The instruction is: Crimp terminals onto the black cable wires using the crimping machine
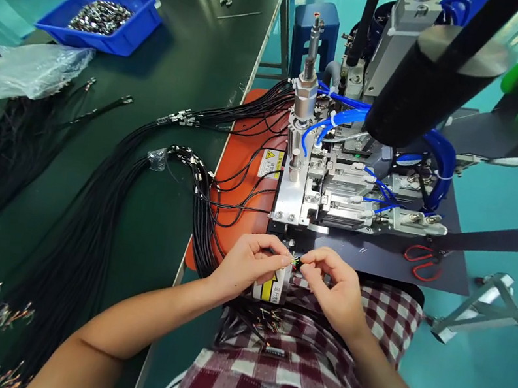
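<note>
My left hand and my right hand meet just in front of a small pneumatic machine. Both are pinched on the stripped end of a thin black cable, where short coloured wire tips fan out between the fingertips. A white block with a yellow warning label sits under my left fingers. More loose wire ends lie in my lap on the checked shirt.
Thick bundles of black cables trail across the dark green bench to the orange machine base. A blue bin of metal parts and a plastic bag sit far left. Red scissors lie right of the machine.
</note>
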Demonstrator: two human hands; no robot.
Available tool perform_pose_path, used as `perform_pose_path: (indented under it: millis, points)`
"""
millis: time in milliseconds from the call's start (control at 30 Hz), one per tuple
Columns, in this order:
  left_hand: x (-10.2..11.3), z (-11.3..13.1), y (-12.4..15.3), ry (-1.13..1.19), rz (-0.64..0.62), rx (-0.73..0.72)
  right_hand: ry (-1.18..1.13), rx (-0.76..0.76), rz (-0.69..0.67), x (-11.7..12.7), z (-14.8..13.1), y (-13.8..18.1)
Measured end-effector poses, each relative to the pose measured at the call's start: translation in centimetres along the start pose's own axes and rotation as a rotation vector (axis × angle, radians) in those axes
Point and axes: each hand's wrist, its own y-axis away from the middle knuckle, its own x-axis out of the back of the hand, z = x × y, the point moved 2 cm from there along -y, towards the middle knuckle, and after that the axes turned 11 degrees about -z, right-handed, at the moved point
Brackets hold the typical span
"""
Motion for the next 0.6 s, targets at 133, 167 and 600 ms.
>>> perform_pose_path:
  millis: [133,167,600]
  points:
    - [0.0,-0.2,0.0,-0.004,0.002,0.001,0.081,0.087,0.105,-1.6,0.0,0.6]
    - [0.0,-0.2,0.0,-0.006,0.004,0.003,0.109,0.103,0.125,-1.8,-0.1,0.7]
    - [-0.4,0.3,-0.2,-0.159,-0.005,-0.047,0.899,0.207,-0.092,0.3,-4.3,-0.5]
